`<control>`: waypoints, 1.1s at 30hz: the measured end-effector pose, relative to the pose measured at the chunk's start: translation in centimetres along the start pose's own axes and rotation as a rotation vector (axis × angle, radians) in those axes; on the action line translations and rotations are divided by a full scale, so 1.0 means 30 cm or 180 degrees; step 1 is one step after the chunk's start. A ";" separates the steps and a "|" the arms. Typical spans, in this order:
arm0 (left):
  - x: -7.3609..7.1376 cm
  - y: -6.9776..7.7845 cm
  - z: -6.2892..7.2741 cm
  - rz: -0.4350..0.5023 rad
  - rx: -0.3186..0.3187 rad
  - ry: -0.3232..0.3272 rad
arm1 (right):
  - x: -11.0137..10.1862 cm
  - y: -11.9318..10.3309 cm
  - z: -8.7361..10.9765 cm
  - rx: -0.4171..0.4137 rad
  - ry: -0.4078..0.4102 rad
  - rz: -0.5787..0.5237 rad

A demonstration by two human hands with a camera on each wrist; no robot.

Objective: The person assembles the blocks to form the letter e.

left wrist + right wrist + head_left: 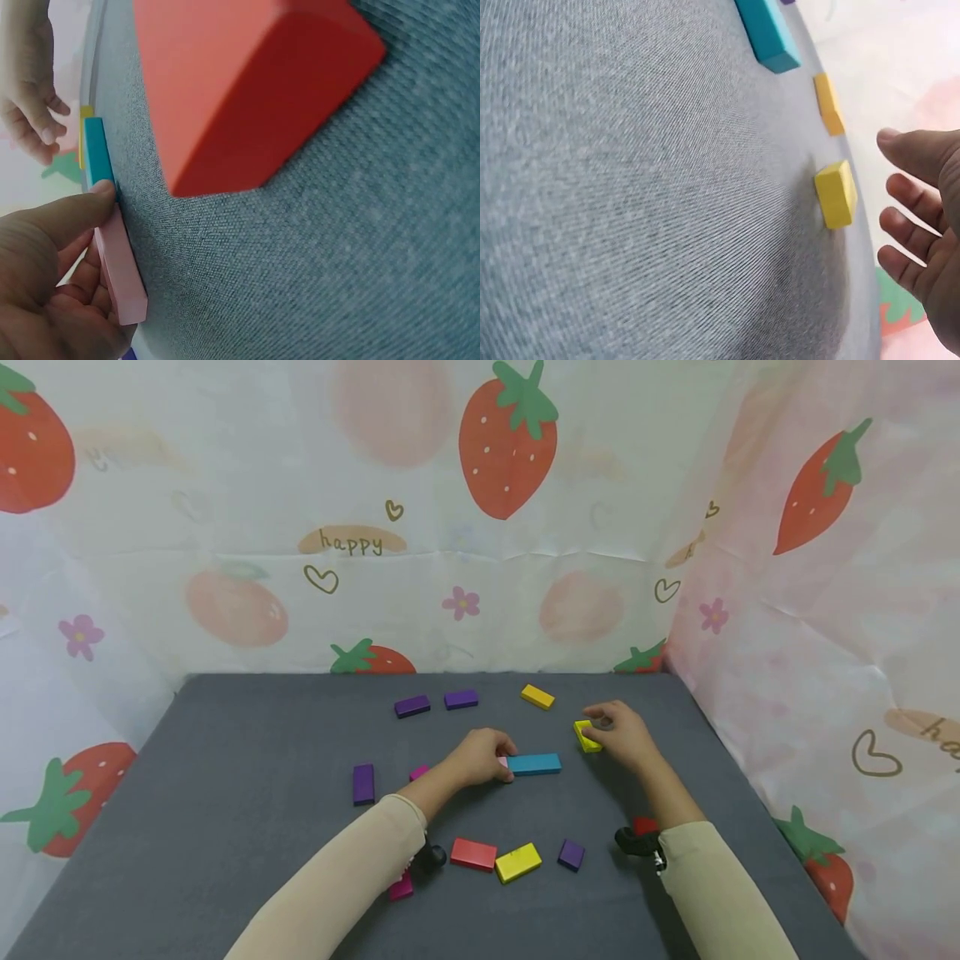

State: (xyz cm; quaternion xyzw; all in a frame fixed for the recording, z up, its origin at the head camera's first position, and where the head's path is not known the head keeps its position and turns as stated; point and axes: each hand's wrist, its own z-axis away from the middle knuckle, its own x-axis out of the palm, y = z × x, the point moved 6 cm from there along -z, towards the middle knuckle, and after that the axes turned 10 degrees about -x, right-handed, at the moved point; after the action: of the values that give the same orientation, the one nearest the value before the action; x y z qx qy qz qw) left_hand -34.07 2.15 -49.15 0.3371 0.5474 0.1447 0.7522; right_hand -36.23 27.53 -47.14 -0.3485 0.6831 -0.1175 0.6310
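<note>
My left hand [476,756] pinches a pink block [124,274] between thumb and fingers on the grey table. Its thumb lies near where the pink block meets the end of a blue block [536,764]. The two form one straight row. In the head view, most of the pink block is hidden by the hand. Over to the right, my right hand [621,737] hovers beside a yellow block [836,195] with its fingers loosely bent and spread, holding nothing. Its fingers overlap that block in the head view.
Two purple blocks [461,699] and an orange-yellow block [537,697] lie at the back. Nearer me are a red block [473,854], another yellow block [518,863] and a small purple block [571,855]. A purple block [363,784] lies left; magenta blocks are partly behind my left arm.
</note>
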 end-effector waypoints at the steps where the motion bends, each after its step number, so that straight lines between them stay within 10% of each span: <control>1: 0.000 0.000 0.000 0.0001 -0.0001 0.0001 | 0.001 0.008 0.001 0.0035 0.0002 0.0009; 33: 0.003 -0.007 0.005 0.0053 -0.0030 -0.0024 | 0.058 0.061 0.003 0.0442 -0.0028 0.0075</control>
State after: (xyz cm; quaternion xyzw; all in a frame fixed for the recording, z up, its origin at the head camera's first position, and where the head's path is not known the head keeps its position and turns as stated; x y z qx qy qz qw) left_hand -33.93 2.00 -49.35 0.3386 0.5411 0.1523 0.7546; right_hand -36.67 27.82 -49.63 -0.2963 0.6745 -0.1556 0.6581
